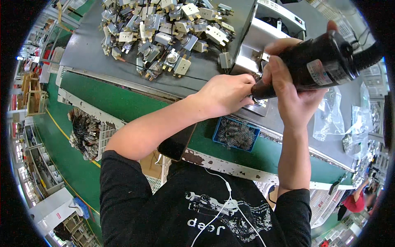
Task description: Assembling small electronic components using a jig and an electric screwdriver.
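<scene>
My right hand is wrapped round a black electric screwdriver, which tilts so that its narrow end points down and left. That end meets the fingertips of my left hand, which is closed at a small metal fixture on the bench. Whatever my left fingers pinch is hidden behind them and the screwdriver's nose. Just beyond both hands stands a silver metal box with an opening in its front, perhaps a screw feeder.
Many small metal-and-cream switch-like parts with wires lie heaped at the back left. Nearer me are a blue tray of small metal coils and a dark phone. Clear plastic bags lie right; a bundle of wires hangs left.
</scene>
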Motion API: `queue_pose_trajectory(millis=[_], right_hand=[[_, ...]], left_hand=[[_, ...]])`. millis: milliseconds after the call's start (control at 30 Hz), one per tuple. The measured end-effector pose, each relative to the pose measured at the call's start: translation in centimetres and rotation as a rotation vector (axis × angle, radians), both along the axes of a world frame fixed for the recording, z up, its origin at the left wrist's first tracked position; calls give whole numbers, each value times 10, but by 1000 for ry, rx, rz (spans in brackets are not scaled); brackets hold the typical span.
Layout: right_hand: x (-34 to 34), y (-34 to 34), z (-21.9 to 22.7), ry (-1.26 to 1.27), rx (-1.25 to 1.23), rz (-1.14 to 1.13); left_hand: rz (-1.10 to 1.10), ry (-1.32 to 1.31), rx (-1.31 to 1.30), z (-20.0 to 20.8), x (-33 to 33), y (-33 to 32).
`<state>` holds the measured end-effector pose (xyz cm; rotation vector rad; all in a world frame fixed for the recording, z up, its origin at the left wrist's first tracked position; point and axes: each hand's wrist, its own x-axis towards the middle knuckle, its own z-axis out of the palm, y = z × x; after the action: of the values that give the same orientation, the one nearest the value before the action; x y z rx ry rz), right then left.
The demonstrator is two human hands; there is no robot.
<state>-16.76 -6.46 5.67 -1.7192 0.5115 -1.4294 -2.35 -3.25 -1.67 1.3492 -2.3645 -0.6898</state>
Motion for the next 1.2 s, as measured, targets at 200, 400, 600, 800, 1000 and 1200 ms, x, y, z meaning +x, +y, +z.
queue_pose_trajectory(millis=[200, 400, 600, 800, 1000, 1200], right_hand=[[2, 1, 8, 62, 7, -50], [-29, 2, 38, -52, -46, -84], [-17, -8, 53, -109, -116, -343], [-12, -27, 36, -193, -141, -356], [-11, -29, 28, -151, -115, -255], [-1, -27, 30, -173, -131, -235]], left_hand=[[-32, 6, -48, -7, 3, -2], [-34, 106, -342, -22, -1, 2], [-27, 178, -364, -23, -3, 3], [-38, 136, -409, -21, -5, 2], [-16, 122, -388, -21, -5, 5], [-28, 105, -377, -22, -6, 4]])
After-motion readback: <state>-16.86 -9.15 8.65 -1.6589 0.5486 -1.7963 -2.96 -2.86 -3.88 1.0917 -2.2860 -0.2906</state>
